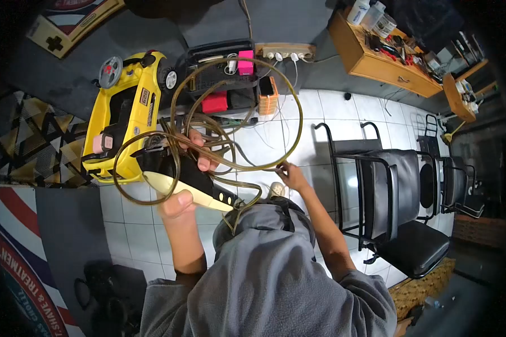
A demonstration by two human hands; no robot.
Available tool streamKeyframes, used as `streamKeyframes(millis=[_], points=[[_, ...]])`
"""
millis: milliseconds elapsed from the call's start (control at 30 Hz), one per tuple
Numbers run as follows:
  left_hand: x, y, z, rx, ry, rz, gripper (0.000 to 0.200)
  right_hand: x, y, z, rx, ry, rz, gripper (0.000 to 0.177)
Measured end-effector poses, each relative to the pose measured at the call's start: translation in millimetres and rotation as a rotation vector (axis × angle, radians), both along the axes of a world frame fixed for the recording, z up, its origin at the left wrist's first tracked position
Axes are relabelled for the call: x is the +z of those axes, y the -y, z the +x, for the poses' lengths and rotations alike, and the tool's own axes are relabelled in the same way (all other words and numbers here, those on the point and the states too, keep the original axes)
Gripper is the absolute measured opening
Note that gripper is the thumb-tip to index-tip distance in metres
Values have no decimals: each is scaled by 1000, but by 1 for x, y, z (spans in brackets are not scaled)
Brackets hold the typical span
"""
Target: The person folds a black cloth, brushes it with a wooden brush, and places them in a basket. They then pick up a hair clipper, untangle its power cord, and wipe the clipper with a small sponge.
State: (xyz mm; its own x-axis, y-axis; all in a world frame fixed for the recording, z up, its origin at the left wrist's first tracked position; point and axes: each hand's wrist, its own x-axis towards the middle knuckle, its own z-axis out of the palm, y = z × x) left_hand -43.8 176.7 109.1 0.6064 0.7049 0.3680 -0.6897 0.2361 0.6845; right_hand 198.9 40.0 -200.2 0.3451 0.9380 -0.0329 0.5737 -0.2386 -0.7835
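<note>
My left hand [177, 205] is wrapped around a cream-and-black handheld device [194, 191] with a tapered body and dark round buttons near its right end. Loops of a long brownish, see-through cord [299, 121] pass over its fingers and hang around the device. One big loop rises up and to the right. Further right, my right hand [292, 176] pinches the cord between thumb and fingers, at the lower edge of that loop. Part of the device is hidden behind my fingers and the cord.
A yellow ride-on toy car [130, 126] stands left, beside a black shelf cart [208, 70]. A power strip [287, 53] is at the wall. Black chairs [399, 185] stand right, below a wooden drawer counter [388, 70] with bottles and tools. White tiles [337, 106] cover the floor.
</note>
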Motion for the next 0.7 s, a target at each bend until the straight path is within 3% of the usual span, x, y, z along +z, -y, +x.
streamKeyframes(millis=[67, 133, 167, 300, 400, 500, 633, 700], points=[[5, -1, 3, -24, 49, 95, 75, 30, -17, 12, 66, -45, 39, 24], [6, 0, 3, -24, 42, 100, 75, 112, -36, 12, 58, -111, -76, 31], [6, 0, 3, -24, 40, 102, 75, 123, -42, 15, 39, -218, -3, 33], [13, 5, 1, 22, 83, 84, 77, 210, -50, 15, 138, -160, 229, 24], [22, 5, -4, 14, 108, 79, 74, 244, -52, 11, 228, -199, 354, 26], [22, 3, -8, 19, 147, 97, 76, 259, -55, 2, 119, -206, 387, 26], [17, 5, -13, 49, 153, 88, 78, 254, -59, 3, -3, 9, 457, 24], [16, 6, -14, 42, 148, 86, 78, 245, -61, 5, 1, -9, 448, 26]])
